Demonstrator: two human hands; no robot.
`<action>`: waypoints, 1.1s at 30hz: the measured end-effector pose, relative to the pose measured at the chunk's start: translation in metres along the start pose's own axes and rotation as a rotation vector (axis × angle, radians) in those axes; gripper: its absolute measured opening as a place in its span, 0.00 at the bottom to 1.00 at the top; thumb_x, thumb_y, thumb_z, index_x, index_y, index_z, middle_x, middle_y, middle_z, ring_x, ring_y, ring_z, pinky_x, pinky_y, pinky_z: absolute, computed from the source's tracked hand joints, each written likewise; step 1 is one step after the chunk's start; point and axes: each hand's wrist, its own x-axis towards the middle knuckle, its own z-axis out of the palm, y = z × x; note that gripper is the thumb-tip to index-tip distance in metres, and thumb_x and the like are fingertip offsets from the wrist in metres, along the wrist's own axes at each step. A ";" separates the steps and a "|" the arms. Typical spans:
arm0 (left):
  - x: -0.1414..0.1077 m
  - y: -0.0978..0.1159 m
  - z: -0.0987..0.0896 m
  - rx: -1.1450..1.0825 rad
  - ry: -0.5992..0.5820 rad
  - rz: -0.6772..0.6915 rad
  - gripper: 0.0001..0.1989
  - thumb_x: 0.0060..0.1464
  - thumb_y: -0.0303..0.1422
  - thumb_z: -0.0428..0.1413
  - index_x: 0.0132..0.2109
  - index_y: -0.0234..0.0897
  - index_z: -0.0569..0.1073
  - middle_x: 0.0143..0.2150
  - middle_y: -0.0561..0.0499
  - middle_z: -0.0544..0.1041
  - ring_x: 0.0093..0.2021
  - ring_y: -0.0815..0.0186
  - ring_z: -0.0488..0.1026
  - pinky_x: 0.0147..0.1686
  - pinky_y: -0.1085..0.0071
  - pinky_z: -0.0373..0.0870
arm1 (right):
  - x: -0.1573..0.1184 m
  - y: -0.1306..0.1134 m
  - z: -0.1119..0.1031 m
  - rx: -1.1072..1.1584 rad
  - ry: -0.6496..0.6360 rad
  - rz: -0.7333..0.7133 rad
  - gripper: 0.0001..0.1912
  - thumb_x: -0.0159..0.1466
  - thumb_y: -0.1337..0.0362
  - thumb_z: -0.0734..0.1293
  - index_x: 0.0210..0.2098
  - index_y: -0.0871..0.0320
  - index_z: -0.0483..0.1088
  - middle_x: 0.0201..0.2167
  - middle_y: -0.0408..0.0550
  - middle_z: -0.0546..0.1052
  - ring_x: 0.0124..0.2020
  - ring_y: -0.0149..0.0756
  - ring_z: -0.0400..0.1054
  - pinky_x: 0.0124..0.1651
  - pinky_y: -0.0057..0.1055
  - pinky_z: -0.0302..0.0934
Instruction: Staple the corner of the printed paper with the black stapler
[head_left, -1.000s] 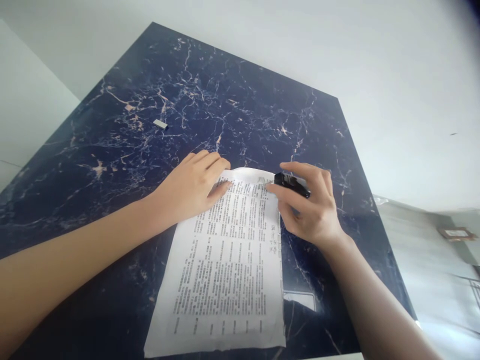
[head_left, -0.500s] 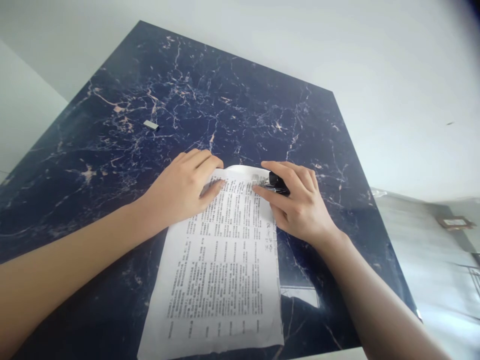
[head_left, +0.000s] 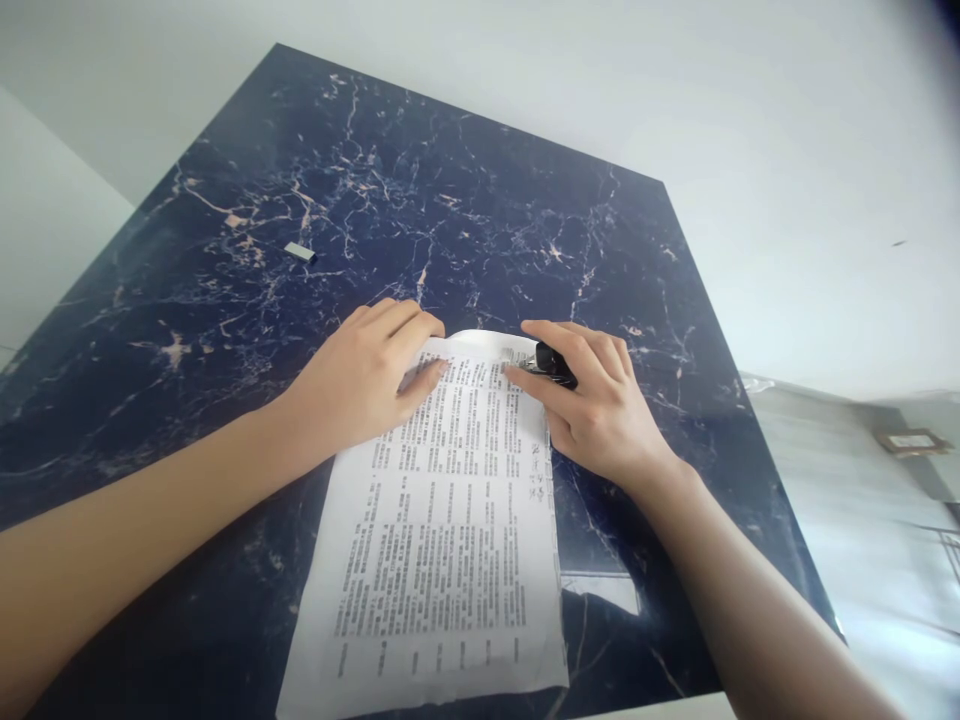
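Note:
White printed sheets of paper (head_left: pixel 442 560) lie on the dark marbled table, their far edge bent up slightly. My left hand (head_left: pixel 379 370) grips the sheets at the far left corner, thumb on the print and fingers curled over the edge. At the far right corner my right hand (head_left: pixel 589 400) is closed around a black stapler (head_left: pixel 551 362). The stapler's metal jaw sits over the paper's right edge, and my right thumb rests near it on the sheet. My palm and fingers hide much of the stapler's body.
The blue-black marbled tabletop (head_left: pixel 450 220) spreads out beyond the hands. A small pale, flat block (head_left: pixel 300 252) lies on it to the left. White wall or floor surrounds the table, and a framed object (head_left: pixel 911 442) shows at the far right.
Almost nothing differs. Both hands, the paper and the stapler keep their places, and the view has shifted very slightly.

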 end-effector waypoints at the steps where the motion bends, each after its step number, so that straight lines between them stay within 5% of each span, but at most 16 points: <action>1: 0.000 0.000 0.000 0.001 0.000 0.001 0.11 0.68 0.33 0.52 0.54 0.36 0.73 0.50 0.43 0.77 0.49 0.54 0.74 0.52 0.55 0.70 | 0.000 0.000 0.000 0.002 -0.005 0.002 0.21 0.69 0.72 0.66 0.57 0.46 0.74 0.70 0.49 0.64 0.67 0.58 0.61 0.62 0.57 0.59; 9: 0.000 -0.001 0.000 0.014 -0.010 -0.001 0.11 0.69 0.34 0.51 0.54 0.36 0.72 0.50 0.44 0.77 0.50 0.54 0.74 0.52 0.55 0.70 | 0.000 0.001 0.001 0.058 0.007 0.008 0.24 0.69 0.73 0.65 0.58 0.42 0.72 0.70 0.47 0.65 0.67 0.57 0.62 0.62 0.58 0.60; 15: 0.000 -0.001 0.000 0.026 -0.028 -0.022 0.12 0.69 0.35 0.51 0.54 0.36 0.73 0.50 0.43 0.77 0.49 0.54 0.73 0.53 0.54 0.70 | 0.002 0.000 -0.008 0.277 0.250 0.212 0.22 0.69 0.66 0.66 0.62 0.48 0.69 0.61 0.54 0.73 0.58 0.54 0.70 0.55 0.54 0.67; 19: 0.000 -0.001 0.000 0.032 -0.042 -0.034 0.13 0.70 0.35 0.50 0.55 0.36 0.73 0.50 0.43 0.77 0.50 0.54 0.73 0.54 0.54 0.69 | 0.004 0.008 -0.017 0.378 0.109 0.324 0.15 0.74 0.59 0.60 0.54 0.53 0.73 0.46 0.52 0.80 0.46 0.48 0.74 0.51 0.48 0.68; 23: 0.000 -0.001 0.000 0.055 -0.049 -0.037 0.13 0.70 0.36 0.50 0.55 0.35 0.72 0.51 0.43 0.77 0.52 0.53 0.72 0.54 0.54 0.69 | 0.002 0.016 -0.024 0.407 -0.061 0.295 0.18 0.74 0.58 0.61 0.60 0.53 0.71 0.50 0.53 0.80 0.48 0.47 0.75 0.51 0.45 0.68; 33: -0.001 -0.001 0.002 0.059 -0.029 -0.018 0.14 0.70 0.36 0.50 0.55 0.35 0.73 0.51 0.41 0.78 0.51 0.53 0.72 0.52 0.54 0.70 | 0.004 0.005 -0.010 0.366 0.092 0.235 0.20 0.74 0.65 0.60 0.63 0.54 0.71 0.52 0.55 0.79 0.51 0.47 0.75 0.54 0.49 0.70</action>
